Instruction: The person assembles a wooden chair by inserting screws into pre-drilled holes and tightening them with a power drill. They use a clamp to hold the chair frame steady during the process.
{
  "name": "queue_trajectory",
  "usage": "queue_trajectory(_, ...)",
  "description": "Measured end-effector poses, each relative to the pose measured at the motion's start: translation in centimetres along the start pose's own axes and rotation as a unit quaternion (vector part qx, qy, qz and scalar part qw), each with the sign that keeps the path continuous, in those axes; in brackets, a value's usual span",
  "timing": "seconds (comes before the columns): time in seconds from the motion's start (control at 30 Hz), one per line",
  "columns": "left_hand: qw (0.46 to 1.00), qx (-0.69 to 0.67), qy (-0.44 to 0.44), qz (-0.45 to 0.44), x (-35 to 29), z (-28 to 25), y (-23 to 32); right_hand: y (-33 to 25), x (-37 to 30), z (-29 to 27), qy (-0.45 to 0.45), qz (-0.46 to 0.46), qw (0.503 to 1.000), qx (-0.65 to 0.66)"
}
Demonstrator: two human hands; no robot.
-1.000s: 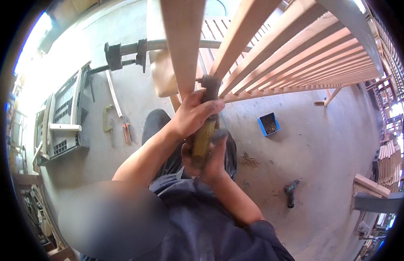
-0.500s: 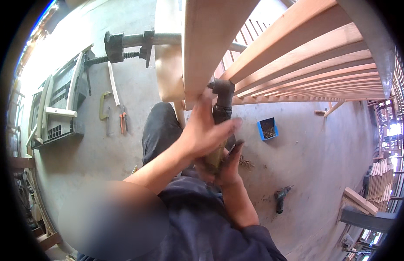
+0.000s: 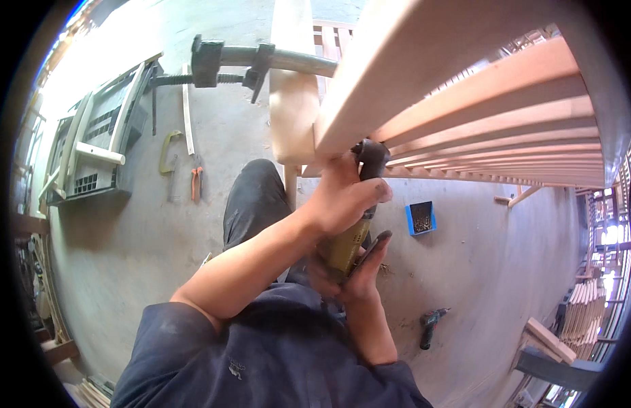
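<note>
My left hand [image 3: 347, 195] wraps round the neck of a right-angle power tool with a black head [image 3: 375, 155] and an olive body [image 3: 345, 251]. My right hand [image 3: 367, 270] holds the lower body of that tool from below, thumb along its side. The head sits close against the lower end of a wide wooden board [image 3: 390, 75], beside the first of several wooden slats [image 3: 492, 88]. Whether the bit touches the wood is hidden by my left fingers and the head.
A bar clamp [image 3: 261, 58] crosses a wooden post [image 3: 293, 115]. On the floor lie a C-clamp [image 3: 167, 153], orange-handled pliers [image 3: 196, 182], a blue box of small fasteners [image 3: 421, 218] and a cordless drill [image 3: 432, 328]. A black crate [image 3: 101, 153] stands left; wood pieces [image 3: 550, 340] lie right.
The view has shifted, so the wooden frame sits further right and lower. My left thumb and fingers have settled closer round the tool's neck. Both hands keep hold of the tool.
</note>
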State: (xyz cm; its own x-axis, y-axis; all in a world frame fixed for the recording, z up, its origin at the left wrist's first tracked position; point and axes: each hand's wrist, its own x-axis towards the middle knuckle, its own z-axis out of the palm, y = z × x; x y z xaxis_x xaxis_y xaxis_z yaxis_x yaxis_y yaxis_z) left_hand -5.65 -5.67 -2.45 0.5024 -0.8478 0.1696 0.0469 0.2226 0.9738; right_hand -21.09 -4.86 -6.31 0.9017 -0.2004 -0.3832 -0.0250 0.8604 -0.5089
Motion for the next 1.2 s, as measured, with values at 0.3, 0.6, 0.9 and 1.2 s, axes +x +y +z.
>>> queue_trajectory(0.3, 0.999, -0.037, -0.012, -0.023, -0.2, -0.2, 0.1, 0.0, 0.1, 1.8, 0.108, -0.046, 0.991, -0.064)
queue_trajectory(0.6, 0.993, 0.104, 0.005, -0.054, -0.5, -0.2, 0.7, 0.1, 0.6, -1.3, -0.022, -0.016, 1.000, -0.014)
queue_trajectory(0.9, 0.991, 0.095, 0.071, 0.054, -0.5, 0.3, -0.4, 0.0, 0.8, -1.5, 0.010, 0.014, 0.999, -0.026)
queue_trajectory(1.2, 0.995, 0.095, 0.020, -0.032, -1.0, 0.1, 0.8, 0.3, 0.6, -1.9, 0.051, 0.021, 0.998, -0.017)
